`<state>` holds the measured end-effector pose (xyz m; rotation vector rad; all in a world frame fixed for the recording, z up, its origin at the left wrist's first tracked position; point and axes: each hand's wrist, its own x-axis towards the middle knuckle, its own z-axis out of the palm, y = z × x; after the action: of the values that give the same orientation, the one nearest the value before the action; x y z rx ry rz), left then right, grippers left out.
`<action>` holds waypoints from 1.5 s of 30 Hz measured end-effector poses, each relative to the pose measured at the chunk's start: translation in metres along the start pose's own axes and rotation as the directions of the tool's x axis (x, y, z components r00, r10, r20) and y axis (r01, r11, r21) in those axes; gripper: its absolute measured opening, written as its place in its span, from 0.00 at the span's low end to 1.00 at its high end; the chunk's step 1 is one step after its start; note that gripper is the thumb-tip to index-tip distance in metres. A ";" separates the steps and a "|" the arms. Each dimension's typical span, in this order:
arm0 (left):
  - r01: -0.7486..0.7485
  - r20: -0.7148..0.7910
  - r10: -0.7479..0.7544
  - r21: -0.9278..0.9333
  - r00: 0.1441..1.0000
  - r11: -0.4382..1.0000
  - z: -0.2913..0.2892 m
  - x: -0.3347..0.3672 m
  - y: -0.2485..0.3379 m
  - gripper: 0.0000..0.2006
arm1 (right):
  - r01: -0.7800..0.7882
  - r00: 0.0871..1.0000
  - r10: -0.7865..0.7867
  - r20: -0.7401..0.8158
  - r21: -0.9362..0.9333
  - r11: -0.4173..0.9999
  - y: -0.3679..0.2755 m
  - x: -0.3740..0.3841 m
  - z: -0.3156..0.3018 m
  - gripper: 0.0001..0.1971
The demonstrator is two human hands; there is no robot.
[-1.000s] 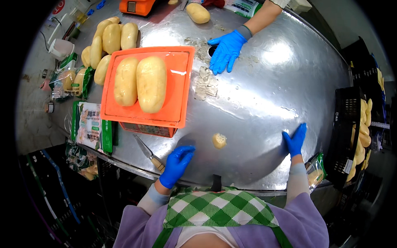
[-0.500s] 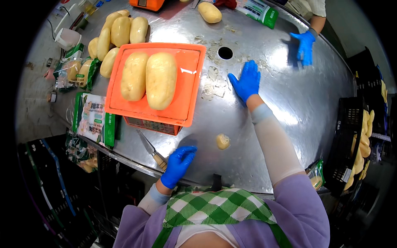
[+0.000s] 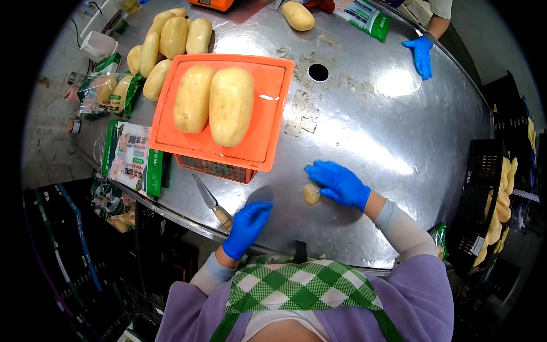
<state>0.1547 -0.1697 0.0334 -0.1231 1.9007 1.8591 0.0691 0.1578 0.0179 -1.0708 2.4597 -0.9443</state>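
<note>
Blue-gloved right hand [image 3: 339, 184] has its fingers stretched out, small rounded pale-yellow root chunk [image 3: 311, 195] just left of it, so I'd scoop low and let the half-curled blue-gloved left hand [image 3: 246, 229] chill.

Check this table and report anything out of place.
A small, pale-yellow cut stub lies by the blue-gloved right hand, apart from the oblong yellow vegetables, so perhaps a leftover. Patchy, wet-looking residue mars the shiny grey metal table near its round black hole; whether liquid or scraps, I can't tell.
</note>
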 end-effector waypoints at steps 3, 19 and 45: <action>-0.005 0.013 0.005 -0.023 1.000 1.000 0.002 0.001 -0.002 0.13 | -0.080 0.996 0.089 0.011 -0.349 0.934 0.035 0.016 -0.016 0.31; 0.010 -0.028 -0.011 -0.041 1.000 0.999 -0.004 0.000 0.003 0.13 | 0.033 0.992 0.008 -0.123 0.323 0.946 0.039 0.138 0.023 0.28; 0.006 0.082 -0.006 -0.006 0.997 1.000 -0.001 0.027 0.011 0.12 | -0.953 0.195 0.704 -0.683 0.037 0.300 0.019 -0.180 0.049 0.57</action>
<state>0.1261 -0.1632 0.0332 -0.0539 1.8375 1.8378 0.2057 0.2774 -0.0298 0.8662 3.0951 -0.3312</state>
